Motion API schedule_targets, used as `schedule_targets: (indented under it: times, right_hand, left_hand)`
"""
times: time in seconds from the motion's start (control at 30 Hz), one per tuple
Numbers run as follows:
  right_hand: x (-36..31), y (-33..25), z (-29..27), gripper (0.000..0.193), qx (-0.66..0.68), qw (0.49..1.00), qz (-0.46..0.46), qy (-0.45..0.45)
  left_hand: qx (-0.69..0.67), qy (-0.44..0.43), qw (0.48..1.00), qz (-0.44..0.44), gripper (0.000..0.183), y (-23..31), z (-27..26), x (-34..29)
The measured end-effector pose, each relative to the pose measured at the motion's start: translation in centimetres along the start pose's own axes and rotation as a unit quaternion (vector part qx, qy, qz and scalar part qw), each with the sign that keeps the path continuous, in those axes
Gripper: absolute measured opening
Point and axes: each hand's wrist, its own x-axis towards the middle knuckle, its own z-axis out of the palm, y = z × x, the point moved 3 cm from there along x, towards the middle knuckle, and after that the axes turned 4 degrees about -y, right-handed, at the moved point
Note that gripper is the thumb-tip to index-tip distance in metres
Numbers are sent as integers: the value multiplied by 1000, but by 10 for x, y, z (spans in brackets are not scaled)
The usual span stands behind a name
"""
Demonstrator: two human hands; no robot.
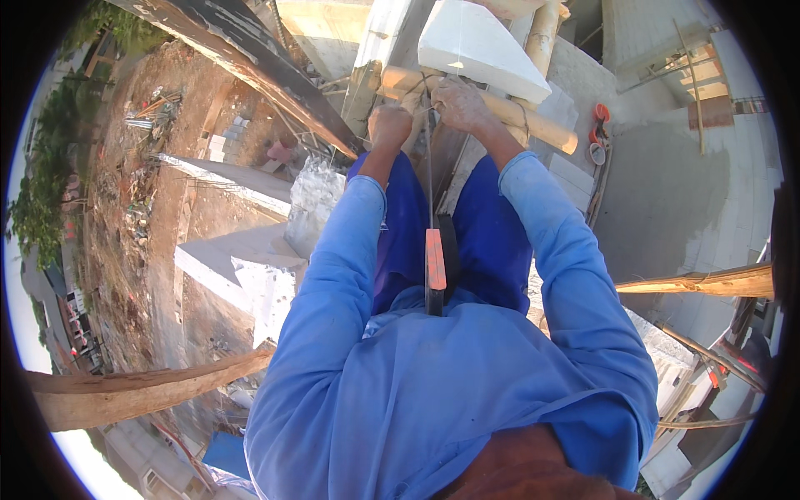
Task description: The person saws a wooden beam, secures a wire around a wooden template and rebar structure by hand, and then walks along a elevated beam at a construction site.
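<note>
My left hand (390,127) is closed in a fist just above my knees. Beside it, my right hand (462,104) is closed against a bamboo pole (533,122). A thin dark cord (427,82) loops around the pole and runs down between the two fists, which grip it; its ends are hidden by my fingers. Between my thighs hangs a saw-like tool with an orange-and-black handle (435,260) near my waist. Its narrow blade (430,179) points away from me toward the hands.
A white block (483,50) lies just beyond the pole. A dark weathered beam (250,67) slants in from the upper left. Rough timber poles (150,392) (700,283) flank me. Far below on the left is rubble-strewn ground (133,242); on the right, a grey concrete floor (667,192) with orange buckets (598,125).
</note>
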Motion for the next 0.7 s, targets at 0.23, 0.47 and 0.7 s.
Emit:
schedule_targets:
  times: [0.23, 0.47, 0.7]
  right_hand:
    - [-7, 3, 8, 8, 29, 998, 56, -26]
    - [-1, -1, 28, 7, 8, 997, 52, -50]
    - [-13, -2, 27, 14, 7, 999, -6, -31]
  left_hand:
    - [142, -67, 984, 87, 27, 6, 12, 12]
    - [155, -71, 983, 70, 27, 1, 17, 31]
    - [170, -142, 966, 132, 26, -16, 30, 23]
